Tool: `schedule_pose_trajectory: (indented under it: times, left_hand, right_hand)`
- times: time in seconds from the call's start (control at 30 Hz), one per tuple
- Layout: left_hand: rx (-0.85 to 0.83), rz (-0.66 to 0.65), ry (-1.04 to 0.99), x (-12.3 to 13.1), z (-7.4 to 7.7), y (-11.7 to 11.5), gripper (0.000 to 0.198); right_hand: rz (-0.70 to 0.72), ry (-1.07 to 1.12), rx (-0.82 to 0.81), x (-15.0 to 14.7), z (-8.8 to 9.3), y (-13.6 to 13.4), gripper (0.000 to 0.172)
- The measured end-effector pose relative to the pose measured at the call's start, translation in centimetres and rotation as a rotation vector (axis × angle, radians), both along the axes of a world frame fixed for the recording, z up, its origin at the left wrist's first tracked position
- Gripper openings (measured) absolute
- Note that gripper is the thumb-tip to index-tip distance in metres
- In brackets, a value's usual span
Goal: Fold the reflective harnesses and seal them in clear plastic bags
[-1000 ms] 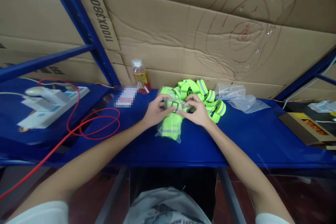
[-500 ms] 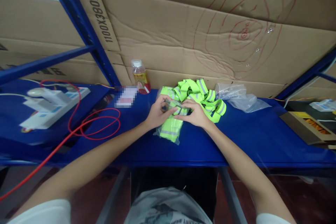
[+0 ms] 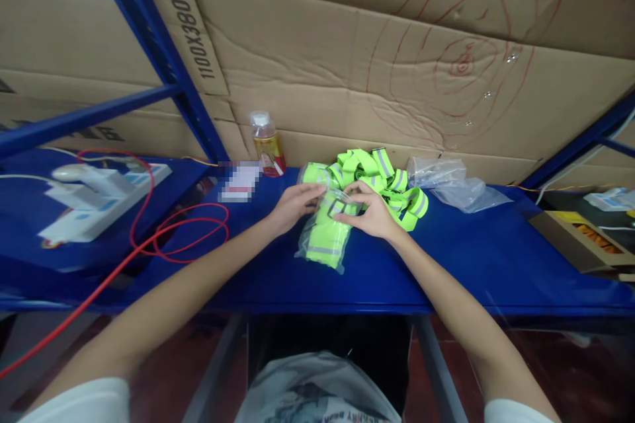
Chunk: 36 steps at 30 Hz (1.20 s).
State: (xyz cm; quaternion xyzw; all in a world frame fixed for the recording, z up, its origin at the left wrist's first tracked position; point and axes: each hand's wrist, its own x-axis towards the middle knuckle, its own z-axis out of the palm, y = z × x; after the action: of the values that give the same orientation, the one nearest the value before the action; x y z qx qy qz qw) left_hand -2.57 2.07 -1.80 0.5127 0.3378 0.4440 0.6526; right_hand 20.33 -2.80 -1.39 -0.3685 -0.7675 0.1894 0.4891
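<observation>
A clear plastic bag (image 3: 303, 248) lies on the blue table, with a folded neon-yellow reflective strap (image 3: 325, 241) and its dark buckle inside. My right hand (image 3: 371, 213) pinches the bag's upper right edge between thumb and fingers. At the upper left corner, my left hand (image 3: 294, 206) has its fingers together on the plastic; its thumb is partly hidden. Just behind the hands is a loose heap of matching reflective straps (image 3: 364, 165). Another packed strap (image 3: 317, 174) sits at the heap's left side.
A drink bottle (image 3: 268, 145) stands against the cardboard wall (image 3: 307, 66). Empty plastic bags (image 3: 461, 186) lie to the right, before an open cardboard box (image 3: 570, 248). Leftward are a power strip (image 3: 99, 211), a red cable (image 3: 169, 238) and blue shelf posts (image 3: 149, 46).
My left hand has shifted left and straightened its fingers, uncovering more of the bag and the buckle. The bag has tilted slightly and moved a little right. My right hand keeps its pinch.
</observation>
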Motion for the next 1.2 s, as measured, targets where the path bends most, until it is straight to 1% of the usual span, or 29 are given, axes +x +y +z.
schedule_pose_trajectory:
  times: [0.07,0.17,0.3,0.37,0.43,0.5,0.57,0.63,0.7,0.77,0.8,0.93,1.1,1.2]
  left_hand:
    - [-0.066,-0.011,0.005,-0.2,0.2,0.3,0.054]
    - [-0.05,0.03,0.018,-0.4,0.3,0.3,0.048]
    - [-0.023,0.08,0.045,-0.3,0.3,-0.1,0.048]
    - [-0.005,0.093,0.049,-0.1,0.1,-0.1,0.048]
    - [0.01,0.107,0.046,0.0,-0.1,-0.1,0.047]
    - [0.019,0.123,0.031,0.0,-0.3,0.1,0.048]
    - [0.019,0.137,0.016,-0.1,-0.3,0.2,0.049]
    - [0.016,0.142,0.013,-0.1,-0.2,0.4,0.049]
    - [0.025,0.145,0.017,-0.1,-0.1,0.4,0.048]
    - [0.054,0.15,0.02,-0.1,-0.1,0.3,0.047]
    - [0.07,0.152,0.022,0.0,-0.2,0.3,0.047]
    - [0.111,0.15,0.042,0.0,-0.2,0.1,0.046]
    - [0.192,0.129,0.07,0.1,-0.1,-0.2,0.048]
    - [0.215,0.126,0.071,0.1,-0.1,-0.2,0.047]
  right_hand:
    - [0.017,-0.016,-0.001,0.1,-0.1,0.1,0.032]
    - [0.015,-0.044,-0.026,0.1,-0.3,-0.1,0.034]
    - [0.034,-0.076,0.008,-0.3,-0.1,-0.7,0.051]
    - [0.059,-0.127,0.008,-0.5,0.2,-1.0,0.055]
    - [0.065,-0.152,-0.002,-0.5,0.4,-1.1,0.052]
    - [0.056,-0.125,-0.005,-0.6,0.4,-1.1,0.052]
    - [0.049,-0.081,0.01,-0.8,0.2,-1.0,0.051]
    - [0.045,-0.068,0.035,-1.0,-0.1,-1.0,0.046]
    - [0.035,-0.1,0.054,-1.2,-0.4,-1.0,0.039]
    - [0.023,-0.142,0.06,-1.4,-0.5,-1.1,0.037]
    - [0.018,-0.153,0.057,-1.5,-0.6,-1.2,0.04]
    - [0.011,-0.136,0.046,-1.6,-0.7,-1.3,0.06]
    - [0.007,-0.156,0.042,-1.7,-0.8,-1.3,0.058]
    - [0.005,-0.121,0.033,-1.7,-0.7,-1.4,0.066]
